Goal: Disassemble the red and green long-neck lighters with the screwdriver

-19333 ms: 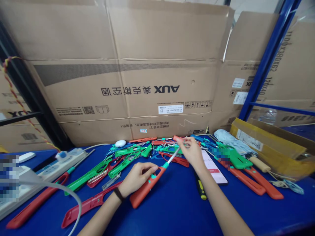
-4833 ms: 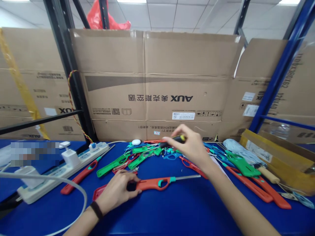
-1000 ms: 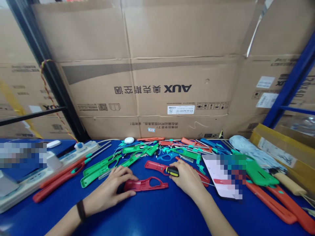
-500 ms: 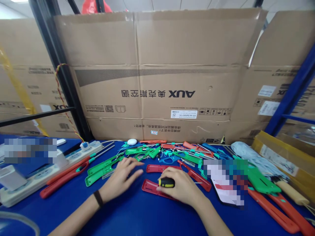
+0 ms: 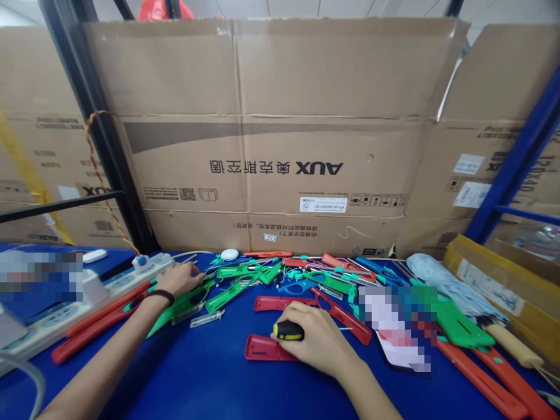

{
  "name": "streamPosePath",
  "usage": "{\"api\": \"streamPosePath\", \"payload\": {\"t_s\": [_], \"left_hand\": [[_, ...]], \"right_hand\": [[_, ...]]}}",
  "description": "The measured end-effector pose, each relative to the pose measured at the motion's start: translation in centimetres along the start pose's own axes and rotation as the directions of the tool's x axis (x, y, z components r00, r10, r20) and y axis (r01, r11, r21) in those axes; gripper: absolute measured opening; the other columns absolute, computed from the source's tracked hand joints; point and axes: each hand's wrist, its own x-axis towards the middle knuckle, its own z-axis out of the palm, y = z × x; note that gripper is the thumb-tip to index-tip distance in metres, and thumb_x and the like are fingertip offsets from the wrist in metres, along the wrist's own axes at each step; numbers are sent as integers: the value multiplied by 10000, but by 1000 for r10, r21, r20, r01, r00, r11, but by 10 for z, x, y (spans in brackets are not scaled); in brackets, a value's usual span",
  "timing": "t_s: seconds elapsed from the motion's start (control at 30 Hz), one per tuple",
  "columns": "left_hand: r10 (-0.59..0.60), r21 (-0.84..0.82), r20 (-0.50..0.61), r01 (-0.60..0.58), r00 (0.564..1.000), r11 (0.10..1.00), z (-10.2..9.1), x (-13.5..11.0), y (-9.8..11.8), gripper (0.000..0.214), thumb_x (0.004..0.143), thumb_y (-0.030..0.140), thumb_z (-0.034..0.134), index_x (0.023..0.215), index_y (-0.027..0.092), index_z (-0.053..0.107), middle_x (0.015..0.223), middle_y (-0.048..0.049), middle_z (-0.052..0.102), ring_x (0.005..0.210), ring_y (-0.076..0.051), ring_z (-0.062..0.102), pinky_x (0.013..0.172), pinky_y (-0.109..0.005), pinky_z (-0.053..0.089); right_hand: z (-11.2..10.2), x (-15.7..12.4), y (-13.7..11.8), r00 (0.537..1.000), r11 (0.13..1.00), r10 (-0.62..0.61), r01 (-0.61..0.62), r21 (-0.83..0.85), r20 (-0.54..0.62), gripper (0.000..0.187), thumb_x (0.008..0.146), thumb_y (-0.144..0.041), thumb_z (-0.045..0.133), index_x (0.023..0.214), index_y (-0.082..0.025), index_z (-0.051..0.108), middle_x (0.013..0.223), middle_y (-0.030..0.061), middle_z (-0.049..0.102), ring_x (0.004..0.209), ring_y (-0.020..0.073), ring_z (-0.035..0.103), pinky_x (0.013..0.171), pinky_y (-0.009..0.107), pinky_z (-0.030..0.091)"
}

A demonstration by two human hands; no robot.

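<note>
My right hand is closed around the black and yellow handle of a screwdriver; its thin metal shaft points right past my fingers. Below that hand lies a red plastic lighter casing half, partly covered by it. Another red casing piece lies just beyond, next to a red lighter handle with a trigger loop. My left hand is at the left of the pile, fingers curled down on a green lighter casing half. My wrist hides part of this casing, and the fingertips are partly hidden.
A white power strip and red lighters lie at the left. Green, blue and red lighter parts pile up along the back, with a clear tank in front. A phone and a yellow-brown box are at the right. Cardboard stands behind.
My left hand has moved left and away from me, onto the green casings, which have shifted. My right hand stays over the red casing with the screwdriver. The view has turned slightly.
</note>
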Motion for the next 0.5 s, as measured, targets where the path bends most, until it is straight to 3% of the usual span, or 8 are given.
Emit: {"api": "streamPosePath", "payload": {"t_s": [0.1,0.2,0.33,0.5], "left_hand": [[60,-61,123,-52,991,997,-3,3,-7,398,664,567,518,669,194,656,677,-64,680,682,-264,653,576,-307,451],[139,-117,132,-124,981,985,-2,-1,-8,427,678,582,480,768,208,664,711,-24,689,657,-209,651,573,-261,452],[185,-141,77,-173,980,975,5,-3,-9,394,724,536,442,801,202,639,731,-19,686,691,-201,646,597,-252,458],[188,-95,-95,-197,977,976,10,-4,-10,348,770,457,415,858,180,606,900,-83,671,837,-261,621,720,-328,459]], "right_hand": [[-1,0,-1,1000,1000,4,-3,-16,17,137,757,-184,618,856,-258,675,899,-29,673,766,137,637,664,215,439],[0,0,-3,1000,1000,-1,2,-18,31,145,749,-170,613,846,-257,676,886,-30,676,771,140,640,671,213,438],[1,-1,-5,999,1000,-3,4,-23,40,154,736,-160,613,843,-255,671,882,-33,680,757,142,641,655,212,432],[2,-1,-4,999,999,-1,2,-36,42,170,733,-159,606,855,-261,665,887,-35,681,760,144,642,652,218,428]]}}
